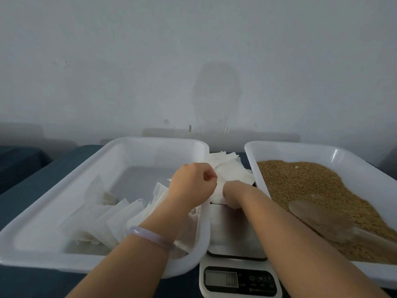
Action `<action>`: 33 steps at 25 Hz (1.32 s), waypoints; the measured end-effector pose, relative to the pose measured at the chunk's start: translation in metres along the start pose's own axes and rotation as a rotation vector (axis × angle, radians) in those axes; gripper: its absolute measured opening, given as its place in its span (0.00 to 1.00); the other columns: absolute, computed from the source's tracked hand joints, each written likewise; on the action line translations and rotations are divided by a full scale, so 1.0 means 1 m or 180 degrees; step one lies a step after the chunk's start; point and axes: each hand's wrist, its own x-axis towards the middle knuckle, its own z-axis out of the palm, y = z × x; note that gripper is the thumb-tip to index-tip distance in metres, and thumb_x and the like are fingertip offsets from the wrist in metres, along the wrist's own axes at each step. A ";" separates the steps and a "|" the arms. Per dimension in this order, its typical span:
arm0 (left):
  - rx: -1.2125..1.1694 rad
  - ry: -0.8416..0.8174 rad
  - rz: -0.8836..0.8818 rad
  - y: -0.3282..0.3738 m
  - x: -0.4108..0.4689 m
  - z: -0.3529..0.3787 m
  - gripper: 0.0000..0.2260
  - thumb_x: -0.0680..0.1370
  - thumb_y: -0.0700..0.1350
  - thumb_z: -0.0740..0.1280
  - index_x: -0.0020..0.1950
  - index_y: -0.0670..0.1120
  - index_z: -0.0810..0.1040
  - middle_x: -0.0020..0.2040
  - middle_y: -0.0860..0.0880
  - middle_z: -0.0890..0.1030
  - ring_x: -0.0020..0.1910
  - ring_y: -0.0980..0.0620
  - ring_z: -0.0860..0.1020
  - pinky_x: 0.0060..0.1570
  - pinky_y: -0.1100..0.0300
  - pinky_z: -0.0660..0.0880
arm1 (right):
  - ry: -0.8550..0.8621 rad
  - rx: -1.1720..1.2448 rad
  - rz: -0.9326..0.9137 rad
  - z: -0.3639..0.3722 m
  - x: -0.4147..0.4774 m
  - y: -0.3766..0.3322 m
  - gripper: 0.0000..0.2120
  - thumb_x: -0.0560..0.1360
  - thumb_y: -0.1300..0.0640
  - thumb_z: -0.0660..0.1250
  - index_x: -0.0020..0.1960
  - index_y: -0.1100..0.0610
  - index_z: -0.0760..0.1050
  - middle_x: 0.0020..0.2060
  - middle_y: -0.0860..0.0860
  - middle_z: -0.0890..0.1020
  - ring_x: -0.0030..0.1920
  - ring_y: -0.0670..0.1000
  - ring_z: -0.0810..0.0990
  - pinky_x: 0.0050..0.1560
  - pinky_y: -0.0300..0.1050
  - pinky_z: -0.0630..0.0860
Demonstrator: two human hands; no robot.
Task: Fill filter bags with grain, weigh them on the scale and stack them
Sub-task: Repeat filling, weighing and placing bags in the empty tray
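- White filter bags (231,166) piled on desk (32,201) behind scale (236,239), between trays.
- We see left hand (193,181) and right hand (233,195), fingers curled, pinching one bag from the pile.
- Grain (300,183) in right tray (300,147); filled bags (120,218) in left tray (161,140).

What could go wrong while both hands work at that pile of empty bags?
1. The left hand and right hand grip into the loose empty filter bags; two thin bags may come away together.
2. The pile lies at the far edge of the scale, so stray bags could rest on its platform and skew the weighing.
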 end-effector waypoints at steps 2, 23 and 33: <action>-0.0067 0.0005 0.0035 -0.001 0.000 0.000 0.06 0.73 0.41 0.65 0.42 0.48 0.82 0.40 0.53 0.83 0.45 0.51 0.80 0.47 0.56 0.76 | 0.0635 0.0345 0.0013 -0.008 -0.005 0.001 0.14 0.75 0.62 0.62 0.61 0.61 0.73 0.59 0.57 0.76 0.59 0.57 0.75 0.53 0.46 0.72; -0.1431 -0.0774 0.1092 0.011 -0.008 -0.004 0.16 0.67 0.47 0.77 0.51 0.62 0.80 0.51 0.64 0.81 0.52 0.61 0.79 0.49 0.66 0.76 | 0.0247 0.5642 -0.1399 -0.011 -0.097 0.052 0.24 0.67 0.49 0.70 0.53 0.68 0.79 0.49 0.64 0.82 0.47 0.58 0.82 0.48 0.47 0.78; -0.2019 0.0046 -0.0401 0.015 0.000 -0.003 0.11 0.78 0.41 0.66 0.37 0.40 0.74 0.31 0.47 0.76 0.28 0.52 0.79 0.33 0.60 0.80 | 0.0918 0.5386 -0.1463 -0.002 -0.089 0.054 0.17 0.67 0.70 0.72 0.55 0.62 0.77 0.45 0.56 0.84 0.44 0.54 0.84 0.38 0.44 0.80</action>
